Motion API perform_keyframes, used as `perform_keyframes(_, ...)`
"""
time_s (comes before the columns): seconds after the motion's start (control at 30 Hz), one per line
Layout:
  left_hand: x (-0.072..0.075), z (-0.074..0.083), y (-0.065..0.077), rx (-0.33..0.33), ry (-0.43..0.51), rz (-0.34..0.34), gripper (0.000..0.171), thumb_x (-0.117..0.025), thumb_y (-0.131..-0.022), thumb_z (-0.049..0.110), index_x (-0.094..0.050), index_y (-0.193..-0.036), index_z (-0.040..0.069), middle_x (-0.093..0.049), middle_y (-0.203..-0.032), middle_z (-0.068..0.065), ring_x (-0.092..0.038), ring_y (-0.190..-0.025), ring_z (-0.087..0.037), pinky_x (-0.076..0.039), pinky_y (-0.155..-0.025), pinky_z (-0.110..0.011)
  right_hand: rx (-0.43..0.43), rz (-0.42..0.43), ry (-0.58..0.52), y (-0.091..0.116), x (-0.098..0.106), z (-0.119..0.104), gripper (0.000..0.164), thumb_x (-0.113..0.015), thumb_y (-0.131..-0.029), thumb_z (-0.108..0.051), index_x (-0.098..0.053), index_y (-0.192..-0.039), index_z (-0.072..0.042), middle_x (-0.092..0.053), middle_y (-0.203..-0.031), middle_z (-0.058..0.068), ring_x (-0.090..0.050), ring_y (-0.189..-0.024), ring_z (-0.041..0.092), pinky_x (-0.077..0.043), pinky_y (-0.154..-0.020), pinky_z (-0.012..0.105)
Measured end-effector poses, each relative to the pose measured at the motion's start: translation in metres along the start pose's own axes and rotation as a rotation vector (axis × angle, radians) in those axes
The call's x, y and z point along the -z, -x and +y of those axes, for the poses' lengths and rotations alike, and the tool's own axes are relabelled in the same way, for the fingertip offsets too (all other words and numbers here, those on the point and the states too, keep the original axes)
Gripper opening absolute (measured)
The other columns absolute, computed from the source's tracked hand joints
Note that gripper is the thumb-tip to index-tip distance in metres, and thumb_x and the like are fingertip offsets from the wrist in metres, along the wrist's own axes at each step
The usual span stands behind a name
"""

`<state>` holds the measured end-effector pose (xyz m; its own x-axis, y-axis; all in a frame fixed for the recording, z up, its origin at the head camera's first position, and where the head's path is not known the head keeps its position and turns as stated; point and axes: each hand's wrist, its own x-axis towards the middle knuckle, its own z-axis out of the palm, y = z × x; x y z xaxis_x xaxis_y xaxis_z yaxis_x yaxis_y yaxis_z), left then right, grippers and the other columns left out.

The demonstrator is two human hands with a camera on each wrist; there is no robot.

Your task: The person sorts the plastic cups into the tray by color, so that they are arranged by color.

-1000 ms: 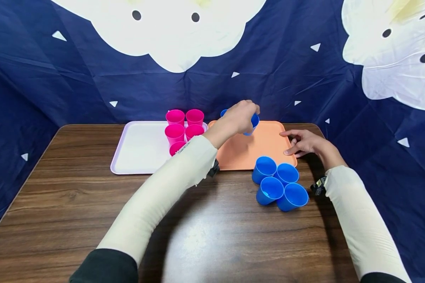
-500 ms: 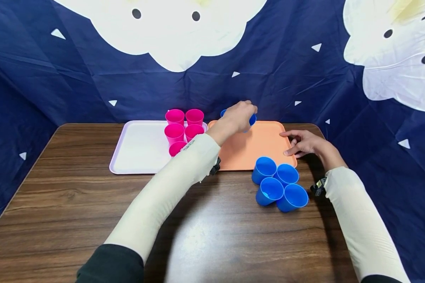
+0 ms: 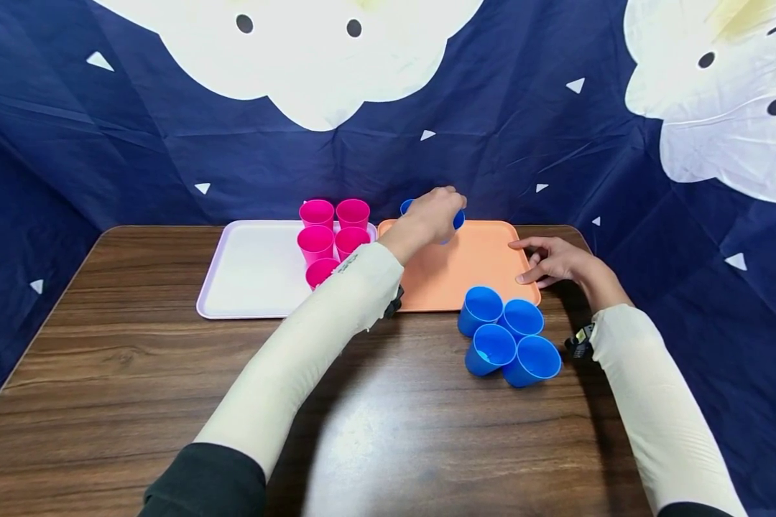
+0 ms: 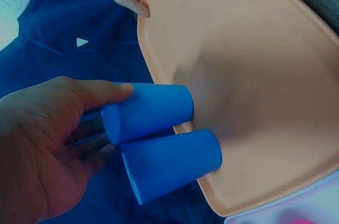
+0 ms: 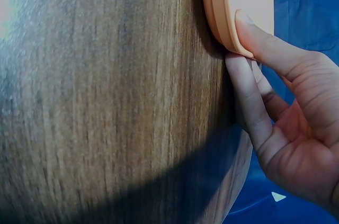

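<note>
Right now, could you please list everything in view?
Table: one, brown, centre
Orange tray: one, orange, table's back edge
White tray: one, white, left of orange tray
Pink cups: five visible, pink, on white tray
Blue cups: six, blue, four on table, two at orange tray
Backdrop: count unclear, dark blue, white triangles, behind table
Clouds: two, white, on backdrop
Sleeves: two, cream and black, foreground
Wrist cameras: two, black, at sleeves
Left hand: one, holding a blue cup
Right hand: one, pinching orange tray's right edge

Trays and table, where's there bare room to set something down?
Bare: the orange tray between left hand and right hand; the white tray left of the pink cups; the table left of the left sleeve. Crowded: by the two far blue cups and the four near blue cups.
</note>
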<state>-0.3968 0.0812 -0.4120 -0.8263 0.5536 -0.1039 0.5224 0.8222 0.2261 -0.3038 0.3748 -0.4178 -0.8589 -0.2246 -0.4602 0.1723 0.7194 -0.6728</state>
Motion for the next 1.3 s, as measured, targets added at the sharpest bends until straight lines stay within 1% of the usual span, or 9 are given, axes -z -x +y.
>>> perform_keyframes(0.07,-0.006,-0.008,-0.011,-0.011,-0.008,-0.002,0.065,-0.073,-0.105,0.024,-0.055,-0.168,0.025,-0.057,-0.167,-0.003,-0.054,-0.157,-0.025,-0.055,-0.124,-0.039,0.002,0.001,0.002,0.000,0.000,0.000,0.093,-0.091,-0.094,-0.005,-0.042,-0.173,-0.009,-0.058,-0.092,0.002,-0.065,-0.083,0.016,-0.071,-0.074,0.032)
perform_keyframes(0.17,-0.008,-0.013,-0.018,-0.003,-0.008,-0.028,0.065,-0.071,-0.107,0.032,-0.053,-0.169,0.027,-0.056,-0.168,-0.003,-0.054,-0.157,-0.026,-0.053,-0.126,-0.042,0.008,0.002,0.007,0.001,0.000,-0.001,0.092,-0.091,-0.095,-0.006,-0.042,-0.173,-0.008,-0.059,-0.092,0.002,-0.065,-0.083,0.017,-0.071,-0.074,0.032)
perform_keyframes(0.5,-0.005,-0.018,-0.015,0.005,-0.027,-0.028,0.073,-0.075,-0.105,0.043,-0.050,-0.171,0.026,-0.055,-0.168,-0.005,-0.055,-0.155,-0.031,-0.053,-0.126,-0.048,0.005,0.005,0.004,0.002,-0.001,-0.003,0.092,-0.091,-0.095,-0.004,-0.043,-0.173,-0.008,-0.059,-0.093,0.003,-0.065,-0.083,0.016,-0.071,-0.074,0.032)
perform_keyframes(0.63,0.000,-0.015,-0.008,-0.001,-0.020,-0.012,0.078,-0.079,-0.103,0.045,-0.048,-0.172,0.029,-0.052,-0.172,-0.004,-0.053,-0.157,-0.033,-0.051,-0.128,-0.049,-0.003,0.003,0.002,0.001,-0.001,-0.003,0.093,-0.092,-0.094,-0.005,-0.043,-0.173,-0.010,-0.057,-0.094,0.003,-0.064,-0.084,0.016,-0.071,-0.074,0.032)
perform_keyframes(0.73,0.013,-0.002,0.013,0.003,-0.005,-0.008,0.075,-0.079,-0.104,0.041,-0.049,-0.172,0.029,-0.050,-0.174,-0.005,-0.051,-0.159,-0.033,-0.049,-0.130,-0.052,-0.006,-0.003,-0.001,0.002,-0.001,-0.003,0.094,-0.091,-0.094,-0.005,-0.042,-0.174,-0.009,-0.056,-0.093,0.003,-0.064,-0.084,0.017,-0.071,-0.074,0.032)
perform_keyframes(0.9,0.050,0.032,0.067,-0.026,0.010,-0.002,0.064,-0.072,-0.108,0.021,-0.053,-0.169,0.016,-0.052,-0.170,-0.010,-0.051,-0.157,-0.036,-0.048,-0.130,-0.051,-0.009,-0.004,-0.006,0.002,0.000,-0.003,0.094,-0.092,-0.094,-0.005,-0.042,-0.174,-0.010,-0.058,-0.091,0.002,-0.064,-0.083,0.016,-0.071,-0.074,0.032)
perform_keyframes(0.97,0.058,0.039,0.079,-0.048,0.011,0.003,0.062,-0.072,-0.108,0.018,-0.054,-0.168,0.014,-0.054,-0.167,-0.011,-0.051,-0.157,-0.037,-0.048,-0.131,-0.047,-0.012,-0.002,-0.005,0.001,0.000,-0.003,0.094,-0.092,-0.094,-0.005,-0.042,-0.174,-0.010,-0.058,-0.091,0.002,-0.065,-0.083,0.016,-0.071,-0.074,0.032)
perform_keyframes(1.1,0.063,0.048,0.090,-0.082,-0.014,0.020,0.060,-0.073,-0.108,0.020,-0.056,-0.165,0.014,-0.057,-0.164,-0.010,-0.054,-0.154,-0.035,-0.049,-0.129,-0.044,-0.022,-0.004,-0.007,0.000,0.000,-0.002,0.094,-0.091,-0.095,-0.004,-0.041,-0.174,-0.010,-0.058,-0.091,0.001,-0.065,-0.082,0.015,-0.071,-0.074,0.032)
perform_keyframes(1.3,0.065,0.059,0.103,-0.154,0.000,0.044,0.059,-0.079,-0.104,0.020,-0.062,-0.161,0.014,-0.062,-0.159,-0.009,-0.058,-0.149,-0.034,-0.052,-0.125,-0.043,-0.018,-0.009,-0.003,-0.001,0.001,0.000,0.092,-0.087,-0.097,-0.003,-0.038,-0.175,-0.007,-0.058,-0.090,0.002,-0.066,-0.080,0.015,-0.071,-0.073,0.032)
